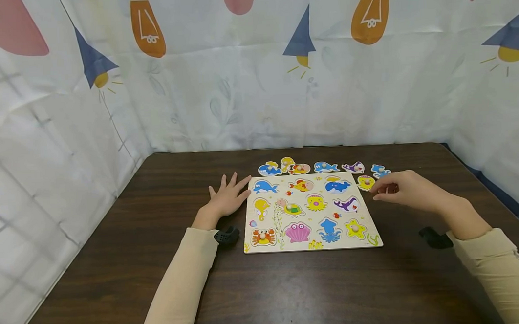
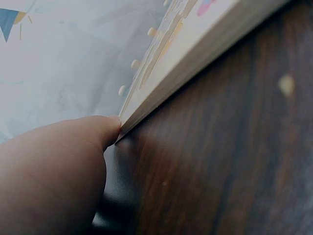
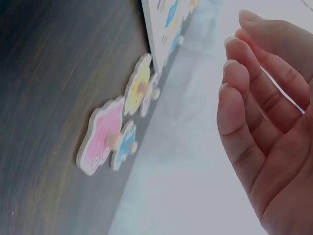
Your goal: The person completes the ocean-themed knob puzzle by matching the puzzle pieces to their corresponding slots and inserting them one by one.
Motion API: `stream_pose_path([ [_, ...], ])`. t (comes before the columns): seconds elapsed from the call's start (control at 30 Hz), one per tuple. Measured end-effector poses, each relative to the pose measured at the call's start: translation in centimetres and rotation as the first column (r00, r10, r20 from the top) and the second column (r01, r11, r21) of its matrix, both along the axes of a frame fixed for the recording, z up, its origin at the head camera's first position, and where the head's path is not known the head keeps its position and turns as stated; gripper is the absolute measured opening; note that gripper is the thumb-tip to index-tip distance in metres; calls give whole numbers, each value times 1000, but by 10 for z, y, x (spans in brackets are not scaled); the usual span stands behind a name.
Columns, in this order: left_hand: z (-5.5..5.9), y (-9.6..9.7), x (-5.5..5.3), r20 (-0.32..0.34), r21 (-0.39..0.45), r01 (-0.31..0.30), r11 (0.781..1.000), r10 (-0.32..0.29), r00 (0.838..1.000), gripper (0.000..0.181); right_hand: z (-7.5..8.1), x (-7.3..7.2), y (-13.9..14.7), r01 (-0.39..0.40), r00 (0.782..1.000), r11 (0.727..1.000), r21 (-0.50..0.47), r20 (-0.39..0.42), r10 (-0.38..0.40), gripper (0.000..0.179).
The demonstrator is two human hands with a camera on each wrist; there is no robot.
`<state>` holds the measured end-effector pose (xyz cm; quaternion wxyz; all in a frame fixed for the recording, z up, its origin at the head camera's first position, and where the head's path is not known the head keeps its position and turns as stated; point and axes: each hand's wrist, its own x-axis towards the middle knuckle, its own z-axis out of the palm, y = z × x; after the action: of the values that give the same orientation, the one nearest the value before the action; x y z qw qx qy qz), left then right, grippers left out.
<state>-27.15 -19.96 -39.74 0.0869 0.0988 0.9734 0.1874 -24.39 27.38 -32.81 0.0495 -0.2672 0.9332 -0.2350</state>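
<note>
A wooden sea-animal puzzle board [image 1: 271, 213] lies flat on the table. My left hand [image 1: 226, 199] rests at its upper left side, fingers spread; in the left wrist view the thumb [image 2: 111, 128] meets the board's edge. My right hand [image 1: 404, 189] hovers beyond the board's right side with loosely bent fingers and nothing between them. Near it lie a yellow octopus piece [image 1: 366, 183] and a blue squid piece [image 1: 381, 171]. A pink shell piece [image 3: 100, 139] shows in the right wrist view, hidden behind the hand in the head view. The crab [image 1: 263, 236] and starfish [image 1: 355, 229] sit in the board with knobs.
Along the board's far edge lie several knobbed pieces, among them a blue whale [image 1: 326, 167], a purple whale [image 1: 354, 168], a red-and-yellow fish [image 1: 300, 169] and a yellow seahorse [image 1: 287, 164]. A patterned curtain [image 1: 238, 99] hangs behind the dark wooden table [image 1: 301, 292].
</note>
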Motion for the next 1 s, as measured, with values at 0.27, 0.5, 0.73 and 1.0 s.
stream_pose_path([
  [0.27,0,-1,1,-7,0,0,1000,0,1000,61,-1,-7,15,72,997,997,-1,-19,-72,21],
  [0.5,1,1,1,-3,4,5,1000,-5,1000,62,-10,-16,28,114,993,993,7,-13,-114,19],
  [0.73,3,2,2,-7,16,10,1000,-10,1000,61,-17,-23,39,155,988,987,-29,16,-155,21],
  [1.0,1,0,2,-2,9,1,1000,-1,1000,61,-21,-31,43,189,976,982,6,109,-188,21],
])
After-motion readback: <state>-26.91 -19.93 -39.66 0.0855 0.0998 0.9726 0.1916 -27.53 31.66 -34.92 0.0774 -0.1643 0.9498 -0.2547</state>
